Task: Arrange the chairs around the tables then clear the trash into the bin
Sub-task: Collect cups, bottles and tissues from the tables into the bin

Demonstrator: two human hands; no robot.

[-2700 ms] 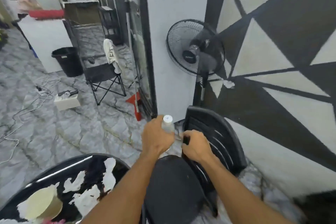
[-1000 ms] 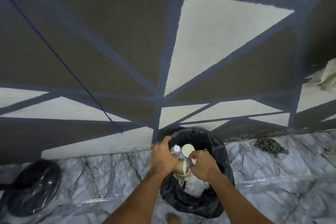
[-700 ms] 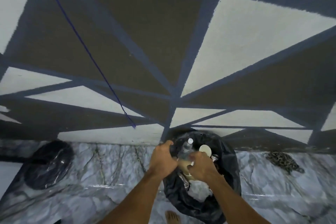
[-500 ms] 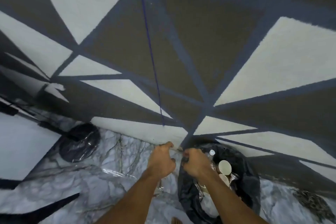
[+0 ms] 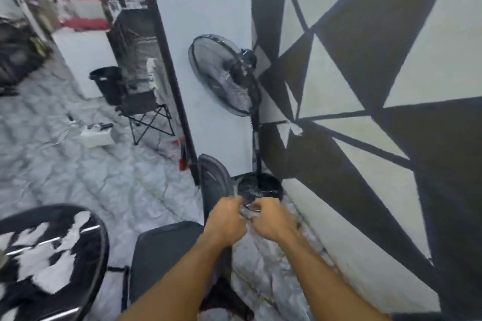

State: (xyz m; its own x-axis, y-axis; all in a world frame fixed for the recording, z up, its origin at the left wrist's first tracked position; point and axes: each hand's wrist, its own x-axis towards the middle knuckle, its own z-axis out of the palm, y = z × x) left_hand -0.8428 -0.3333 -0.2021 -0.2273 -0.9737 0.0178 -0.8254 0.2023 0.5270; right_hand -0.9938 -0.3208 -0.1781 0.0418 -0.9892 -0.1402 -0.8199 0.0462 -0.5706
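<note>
Fists, left hand (image 5: 226, 222) and right hand (image 5: 274, 221), both pinch crinkled clear plastic (image 5: 249, 210) near black chair (image 5: 167, 255).

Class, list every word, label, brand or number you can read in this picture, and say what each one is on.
No text can be read; the whole frame is motion-blurred.
Cloth on the folding chair: any print is too blurred to read.
Fan: no legible badge.
</note>
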